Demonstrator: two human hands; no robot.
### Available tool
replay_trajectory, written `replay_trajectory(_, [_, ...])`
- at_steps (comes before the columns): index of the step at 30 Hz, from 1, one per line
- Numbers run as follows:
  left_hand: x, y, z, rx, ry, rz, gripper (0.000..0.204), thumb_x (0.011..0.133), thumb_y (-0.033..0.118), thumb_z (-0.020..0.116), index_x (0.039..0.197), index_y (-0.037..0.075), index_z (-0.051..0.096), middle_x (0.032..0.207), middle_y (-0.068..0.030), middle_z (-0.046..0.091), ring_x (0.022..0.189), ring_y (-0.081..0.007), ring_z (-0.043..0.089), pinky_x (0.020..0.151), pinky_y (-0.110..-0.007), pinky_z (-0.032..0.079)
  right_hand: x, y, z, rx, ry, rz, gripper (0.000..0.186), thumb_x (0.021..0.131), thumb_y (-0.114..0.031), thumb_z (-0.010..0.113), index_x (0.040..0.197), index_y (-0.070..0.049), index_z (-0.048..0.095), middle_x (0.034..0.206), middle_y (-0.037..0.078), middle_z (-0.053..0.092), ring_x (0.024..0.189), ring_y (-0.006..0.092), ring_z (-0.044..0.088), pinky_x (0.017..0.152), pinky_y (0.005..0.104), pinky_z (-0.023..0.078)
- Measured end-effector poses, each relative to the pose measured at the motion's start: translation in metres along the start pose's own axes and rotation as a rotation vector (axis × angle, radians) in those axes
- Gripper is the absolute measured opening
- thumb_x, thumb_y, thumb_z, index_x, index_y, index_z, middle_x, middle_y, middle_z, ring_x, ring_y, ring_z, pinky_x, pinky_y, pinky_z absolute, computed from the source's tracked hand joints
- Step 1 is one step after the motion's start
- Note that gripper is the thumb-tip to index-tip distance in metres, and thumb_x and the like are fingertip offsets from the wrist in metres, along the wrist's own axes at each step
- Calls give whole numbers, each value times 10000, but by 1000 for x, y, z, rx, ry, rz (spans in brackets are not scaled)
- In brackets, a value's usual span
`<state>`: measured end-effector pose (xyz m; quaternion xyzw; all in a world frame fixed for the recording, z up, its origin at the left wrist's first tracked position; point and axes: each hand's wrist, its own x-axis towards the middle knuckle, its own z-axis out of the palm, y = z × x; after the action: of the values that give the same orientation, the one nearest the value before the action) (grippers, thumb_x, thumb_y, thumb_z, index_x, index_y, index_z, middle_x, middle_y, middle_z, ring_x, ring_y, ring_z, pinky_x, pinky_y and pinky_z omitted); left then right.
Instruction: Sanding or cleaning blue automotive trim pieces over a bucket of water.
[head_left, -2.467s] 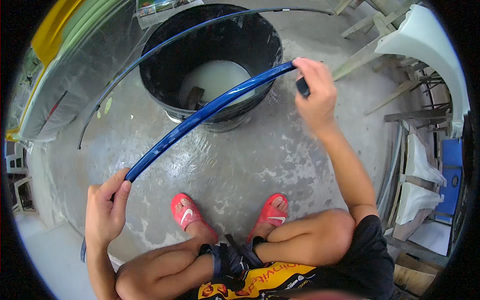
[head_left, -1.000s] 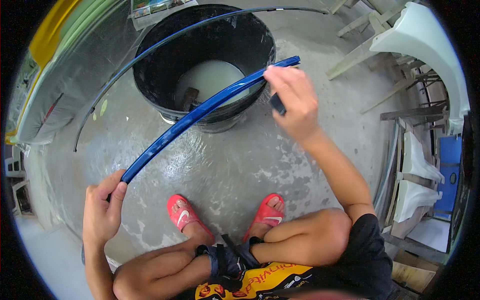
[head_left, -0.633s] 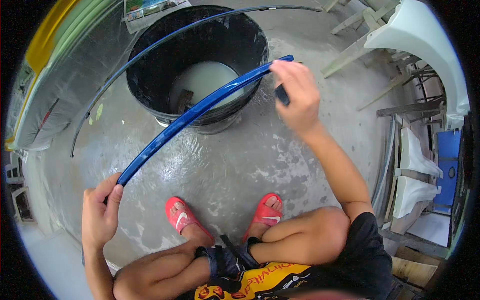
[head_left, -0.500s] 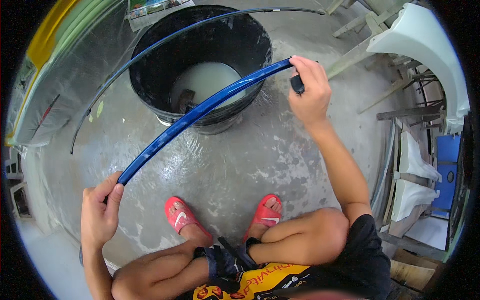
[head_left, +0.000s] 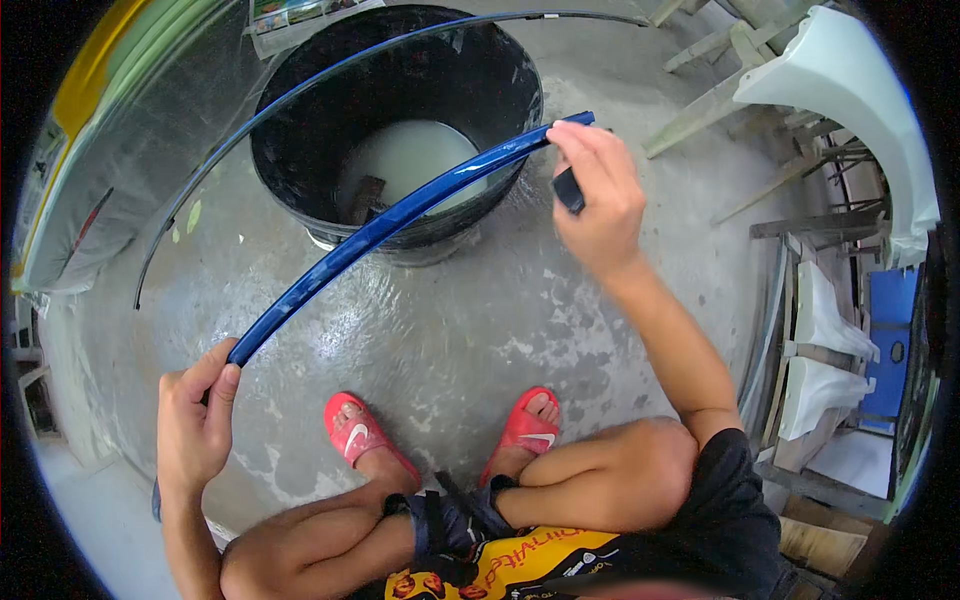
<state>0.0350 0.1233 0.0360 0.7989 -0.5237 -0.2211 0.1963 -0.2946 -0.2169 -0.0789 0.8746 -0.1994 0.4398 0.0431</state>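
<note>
A long glossy blue trim strip (head_left: 400, 215) runs from lower left to upper right, above the wet concrete floor. My left hand (head_left: 195, 425) grips its lower end. My right hand (head_left: 595, 195) presses a small dark pad (head_left: 568, 190) against the strip's upper end. Behind the strip stands a large black tub (head_left: 300, 140) holding milky water and a small dark block (head_left: 365, 195).
A second thin dark strip (head_left: 290, 95) arcs over the tub's far side. Clear-wrapped panels (head_left: 110, 150) lean at the left. White car body parts (head_left: 850, 90) and wooden frames stand at the right. My feet in red sandals (head_left: 450, 445) rest on the wet floor.
My right hand has slid back and forth along the upper part of the blue strip with the pad. My left hand has kept its hold on the lower end.
</note>
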Motion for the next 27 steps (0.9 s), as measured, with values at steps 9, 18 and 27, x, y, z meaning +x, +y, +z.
replay_trajectory(9, [2, -2, 4, -8, 34, 12, 249, 1111, 134, 659, 1268, -31, 758, 651, -116, 426, 561, -162, 398, 555, -362, 362, -1, -3, 0, -24, 0, 119, 566, 707, 101, 724, 1256, -32, 759, 1247, 154, 751, 1138, 386, 705, 1008, 477, 560])
replay_trajectory(18, [5, 2, 5, -43, -5, -31, 254, 1115, 152, 653, 1268, -21, 760, 666, -101, 412, 581, -159, 396, 568, -354, 367, 13, -30, -4, 11, -92, 64, 575, 726, 166, 682, 1258, -27, 785, 1270, 152, 770, 1172, 365, 725, 996, 440, 585])
replay_trajectory(27, [6, 1, 4, -118, -77, -84, 272, 1124, 200, 657, 1262, -8, 762, 669, -101, 427, 591, -170, 400, 584, -363, 381, 21, -32, -1, 7, -78, 253, 553, 701, 77, 766, 1244, -26, 757, 1254, 144, 764, 1215, 375, 701, 1079, 482, 538])
